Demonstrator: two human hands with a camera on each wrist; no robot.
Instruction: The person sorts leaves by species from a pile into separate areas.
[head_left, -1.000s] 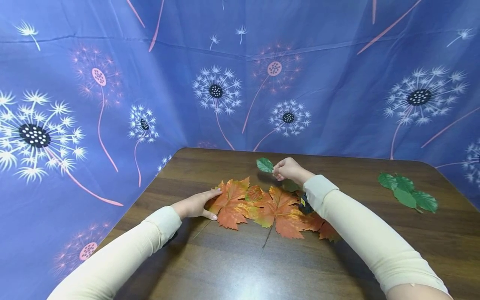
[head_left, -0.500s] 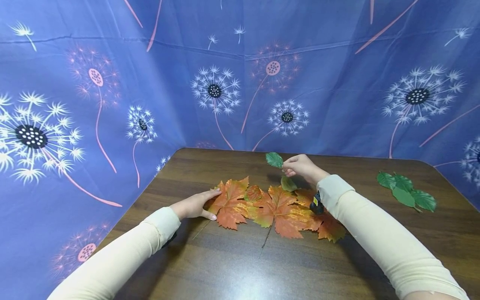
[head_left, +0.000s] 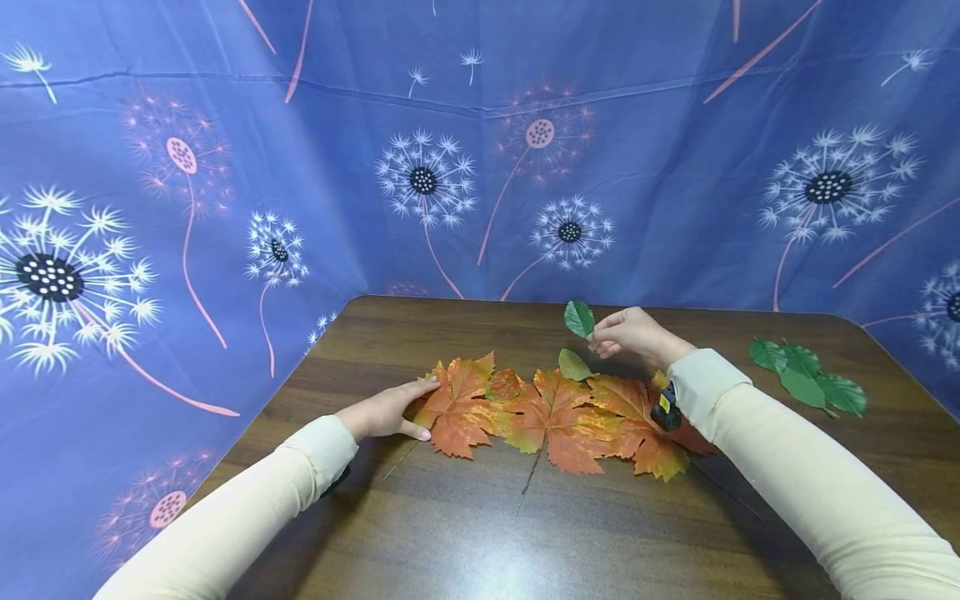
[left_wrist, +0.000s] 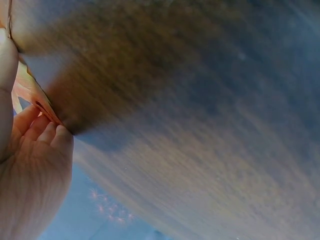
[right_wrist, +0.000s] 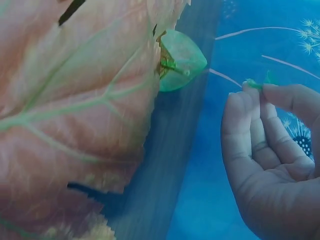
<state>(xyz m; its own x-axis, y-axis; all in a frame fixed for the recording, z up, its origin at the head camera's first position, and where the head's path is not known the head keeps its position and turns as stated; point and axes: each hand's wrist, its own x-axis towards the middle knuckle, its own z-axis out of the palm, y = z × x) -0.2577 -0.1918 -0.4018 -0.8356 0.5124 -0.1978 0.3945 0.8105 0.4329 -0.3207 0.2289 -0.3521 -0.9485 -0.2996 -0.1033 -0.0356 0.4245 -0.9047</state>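
My right hand (head_left: 636, 335) pinches a small green leaf (head_left: 579, 318) by its stem end, thumb against fingertips, above the far part of the table. In the right wrist view only a bit of this leaf (right_wrist: 255, 84) shows at the fingertips. Just below lies another green leaf (head_left: 574, 365), paler, by the upper edge of the orange maple leaves (head_left: 555, 412), which overlap in a row. A small round orange-green leaf (head_left: 503, 386) sits among them. My left hand (head_left: 390, 410) rests at the row's left end, fingers and thumb spread and touching the leaf edge.
Several green leaves (head_left: 806, 375) lie in a cluster at the right of the brown wooden table (head_left: 450, 533). Thin stems (head_left: 531, 483) stick out toward the near side. A blue dandelion-print cloth (head_left: 330, 167) hangs behind the table.
My right hand has moved to the right with the green leaf, uncovering the paler leaf and more of the right-hand maple leaves. My left hand stays in place.
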